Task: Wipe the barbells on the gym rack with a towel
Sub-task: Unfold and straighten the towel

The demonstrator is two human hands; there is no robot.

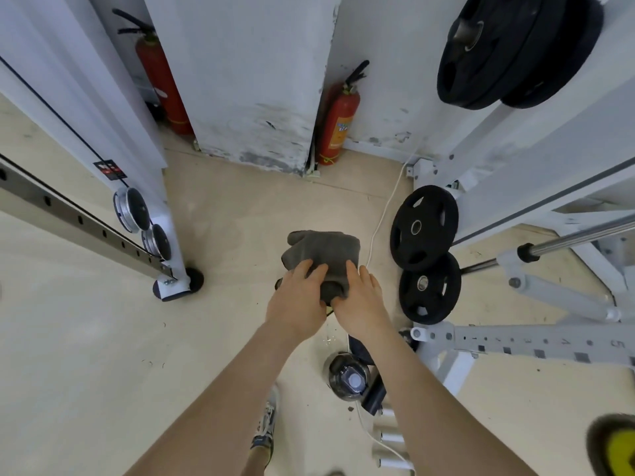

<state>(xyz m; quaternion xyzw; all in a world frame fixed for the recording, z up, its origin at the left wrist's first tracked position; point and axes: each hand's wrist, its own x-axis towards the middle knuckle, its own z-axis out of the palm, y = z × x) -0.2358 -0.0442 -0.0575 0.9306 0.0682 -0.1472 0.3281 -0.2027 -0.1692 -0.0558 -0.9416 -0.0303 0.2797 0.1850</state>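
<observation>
Head view: a person stands between two white gym frames with both bare arms stretched forward, holding a bunched grey towel (323, 250) in the air above the pale floor (86, 338). The left hand (297, 302) grips the towel's near end, its fingers curled over the cloth. The right hand (360, 304) sits just beside it, fingers laid flatter across the top and closing on the same bunch of cloth. The two hands nearly touch, and the far part of the towel juts forward beyond the fingertips.

Well apart to the right, a chrome barbell (584, 237) slants across the white rack (515, 139), its black collar nearest the person; the towel is not touching it. Two black weight plates (424, 228) hang one below the other low on the rack, between the towel and the bar. The upper plates (508, 49) are mounted high at top right.

Two red fire extinguishers (338, 121) stand against a scuffed white pillar (257, 80), one on each side. A white cord (381, 214) trails over the floor past the towel's right side. A clear water bottle (348, 377) stands on the floor beside the right forearm, and one sneaker (266, 427) shows between the arms.
</observation>
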